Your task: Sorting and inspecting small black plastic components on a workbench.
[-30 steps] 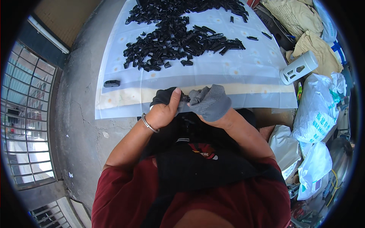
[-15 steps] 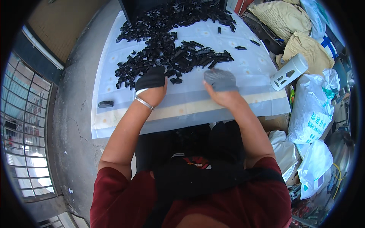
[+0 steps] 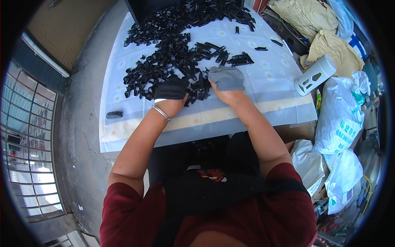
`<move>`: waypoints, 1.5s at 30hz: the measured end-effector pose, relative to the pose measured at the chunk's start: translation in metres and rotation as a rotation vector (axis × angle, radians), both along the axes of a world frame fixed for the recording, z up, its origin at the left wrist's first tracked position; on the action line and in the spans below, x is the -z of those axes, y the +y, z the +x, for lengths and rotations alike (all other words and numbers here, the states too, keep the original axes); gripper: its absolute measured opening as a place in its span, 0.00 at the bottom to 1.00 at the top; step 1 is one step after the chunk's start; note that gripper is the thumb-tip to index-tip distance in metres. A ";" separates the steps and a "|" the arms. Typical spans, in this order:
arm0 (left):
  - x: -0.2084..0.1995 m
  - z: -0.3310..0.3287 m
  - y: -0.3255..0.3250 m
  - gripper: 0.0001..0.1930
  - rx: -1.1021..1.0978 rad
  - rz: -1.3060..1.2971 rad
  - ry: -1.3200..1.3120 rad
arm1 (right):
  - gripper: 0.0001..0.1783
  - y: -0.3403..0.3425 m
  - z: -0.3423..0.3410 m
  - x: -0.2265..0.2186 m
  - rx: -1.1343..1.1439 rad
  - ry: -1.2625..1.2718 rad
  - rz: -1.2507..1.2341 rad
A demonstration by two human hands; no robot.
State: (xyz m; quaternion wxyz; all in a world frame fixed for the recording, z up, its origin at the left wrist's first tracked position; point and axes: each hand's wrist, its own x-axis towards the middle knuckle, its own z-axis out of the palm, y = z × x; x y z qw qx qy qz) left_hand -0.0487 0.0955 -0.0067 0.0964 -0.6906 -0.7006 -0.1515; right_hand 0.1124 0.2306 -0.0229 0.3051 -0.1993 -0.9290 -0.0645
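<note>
A large heap of small black plastic clips spreads over a table with a white flowered cloth. My left hand, in a black glove with a metal bangle at the wrist, is at the heap's near edge. Its fingers curl down out of sight among the clips. My right hand, in a grey mesh glove, is curled beside it, thumb toward the left. Loose clips lie between the two hands. Whatever either hand grips is hidden beneath the gloves. Beyond my right hand, a small bunch of longer black clips lies apart.
A black block sits at the table's left. Toward the right edge stands a tilted grey-white cylinder with cut-outs. White sacks and tan sacks crowd the right side. A dark bin is at the far end.
My right hand has shifted left toward my left hand, which moved slightly right and nearer. Clips now lie between them. The long clips at right have split into a separate bunch.
</note>
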 end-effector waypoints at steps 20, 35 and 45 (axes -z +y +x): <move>0.041 -0.018 -0.042 0.12 -0.198 0.560 -0.572 | 0.12 -0.090 0.009 -0.054 -0.115 -0.131 0.028; 0.033 0.001 -0.107 0.12 0.065 0.592 -2.618 | 0.09 -0.180 -0.080 -0.078 -0.381 -0.318 0.122; 0.047 -0.022 -0.150 0.29 0.022 0.148 -2.308 | 0.09 -0.199 -0.098 -0.082 -0.462 -0.286 -0.423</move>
